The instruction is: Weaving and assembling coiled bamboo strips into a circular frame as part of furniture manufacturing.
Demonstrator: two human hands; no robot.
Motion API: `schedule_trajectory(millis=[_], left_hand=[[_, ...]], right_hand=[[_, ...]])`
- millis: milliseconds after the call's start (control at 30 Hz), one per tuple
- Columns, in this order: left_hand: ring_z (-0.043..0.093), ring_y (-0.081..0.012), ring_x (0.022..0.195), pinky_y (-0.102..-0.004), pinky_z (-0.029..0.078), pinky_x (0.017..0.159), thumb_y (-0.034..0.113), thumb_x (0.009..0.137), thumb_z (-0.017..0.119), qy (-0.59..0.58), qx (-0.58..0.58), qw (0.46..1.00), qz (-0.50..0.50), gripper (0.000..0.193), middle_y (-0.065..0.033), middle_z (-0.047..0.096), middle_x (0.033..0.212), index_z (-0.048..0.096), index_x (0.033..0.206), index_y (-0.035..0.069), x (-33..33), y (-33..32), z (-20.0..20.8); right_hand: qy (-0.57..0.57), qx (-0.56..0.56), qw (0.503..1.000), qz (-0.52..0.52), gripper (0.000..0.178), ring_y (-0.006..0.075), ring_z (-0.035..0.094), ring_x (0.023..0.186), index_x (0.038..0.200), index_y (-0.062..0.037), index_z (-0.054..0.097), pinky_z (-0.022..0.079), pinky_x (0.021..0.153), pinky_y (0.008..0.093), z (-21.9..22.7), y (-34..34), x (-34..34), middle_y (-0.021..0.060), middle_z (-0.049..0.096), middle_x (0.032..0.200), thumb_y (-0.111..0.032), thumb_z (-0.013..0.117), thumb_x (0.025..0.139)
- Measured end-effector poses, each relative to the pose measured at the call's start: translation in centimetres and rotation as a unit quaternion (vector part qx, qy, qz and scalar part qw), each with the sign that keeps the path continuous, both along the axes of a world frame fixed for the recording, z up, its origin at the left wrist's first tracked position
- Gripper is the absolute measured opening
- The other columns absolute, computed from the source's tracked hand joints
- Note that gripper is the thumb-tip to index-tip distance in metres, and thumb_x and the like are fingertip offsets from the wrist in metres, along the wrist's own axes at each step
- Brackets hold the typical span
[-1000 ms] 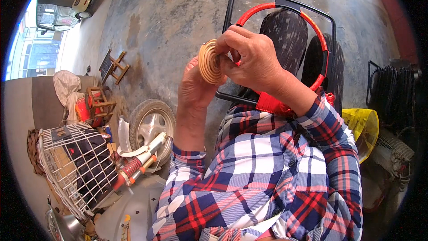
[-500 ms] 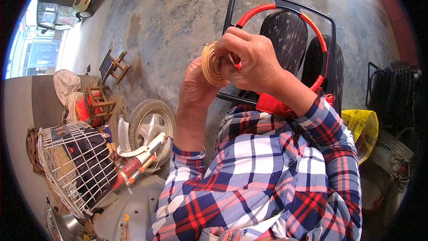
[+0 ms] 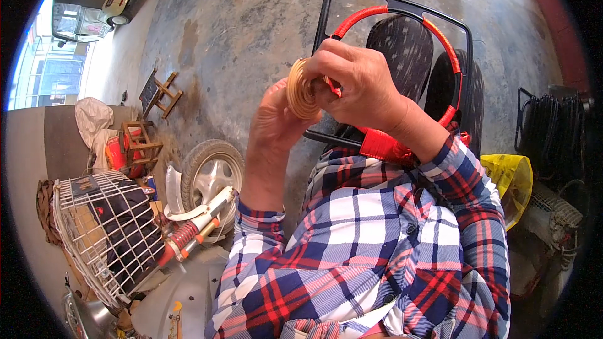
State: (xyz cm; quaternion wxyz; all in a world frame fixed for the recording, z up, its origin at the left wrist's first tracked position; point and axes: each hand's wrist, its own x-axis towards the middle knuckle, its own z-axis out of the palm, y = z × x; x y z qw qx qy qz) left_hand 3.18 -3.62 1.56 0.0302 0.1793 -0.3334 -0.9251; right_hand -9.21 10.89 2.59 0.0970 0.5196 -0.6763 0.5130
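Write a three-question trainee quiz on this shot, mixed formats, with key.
1. True or false: the tan coiled disc sits between the left hand and the right hand.
2. Multiple choice: what colour is the wrapping on parts of the large hoop?
a) green
b) red
c) white
3. Fill in: the spoked wheel is on the person's ____ side.

Key: 1. True; 2. b; 3. left
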Motion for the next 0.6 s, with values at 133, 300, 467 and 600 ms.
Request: schedule_trajectory(millis=[133, 300, 467, 600], left_hand=[[0.068, -0.0193, 0.1, -0.0346, 0.059, 0.08, 0.027, 0.096, 0.067, 0.024, 0.03, 0.998, -0.047, 0.038, -0.008, 0.068, 0.114, 0.06, 0.124, 0.002, 0.0, -0.6, -0.1], [0.068, -0.0191, 0.102, -0.0362, 0.059, 0.079, 0.025, 0.095, 0.067, 0.005, 0.035, 0.998, -0.056, 0.037, -0.0076, 0.068, 0.114, 0.061, 0.123, 0.002, -0.1, -0.4, 0.3], [0.066, -0.0312, 0.113, -0.0484, 0.063, 0.085, 0.025, 0.093, 0.064, 0.027, 0.131, 0.988, -0.073, 0.044, -0.0183, 0.066, 0.123, 0.059, 0.129, 0.0, -0.1, -1.5, -1.3], [0.066, -0.0321, 0.114, -0.0487, 0.063, 0.085, 0.027, 0.093, 0.064, 0.025, 0.085, 0.992, -0.092, 0.046, -0.0189, 0.066, 0.123, 0.058, 0.129, -0.001, 0.0, -2.2, -1.5]], right_hand=[[0.009, -0.005, 1.0, 0.007, 0.033, 0.0302, 0.067, 0.073, 0.089, -0.0147, 0.06, 0.054, 0.06, 0.0392, 0.2, 0.0, -0.2, 0.0037, 0.06, 0.084, -0.015, 0.079, 0.062], [0.007, -0.006, 1.0, 0.018, 0.031, 0.0308, 0.066, 0.073, 0.087, -0.0141, 0.059, 0.054, 0.06, 0.0398, 0.2, 0.1, -0.4, 0.0044, 0.06, 0.083, -0.013, 0.077, 0.063], [0.016, -0.011, 1.0, 0.021, 0.03, 0.0315, 0.066, 0.073, 0.086, -0.0128, 0.058, 0.054, 0.06, 0.0403, 0.4, 0.2, -0.6, 0.0053, 0.06, 0.083, -0.012, 0.076, 0.062], [-0.005, 0.005, 1.0, 0.009, 0.028, 0.0317, 0.066, 0.072, 0.085, -0.0114, 0.058, 0.054, 0.06, 0.0402, 0.5, 0.3, -0.6, 0.006, 0.061, 0.082, -0.01, 0.076, 0.063]])
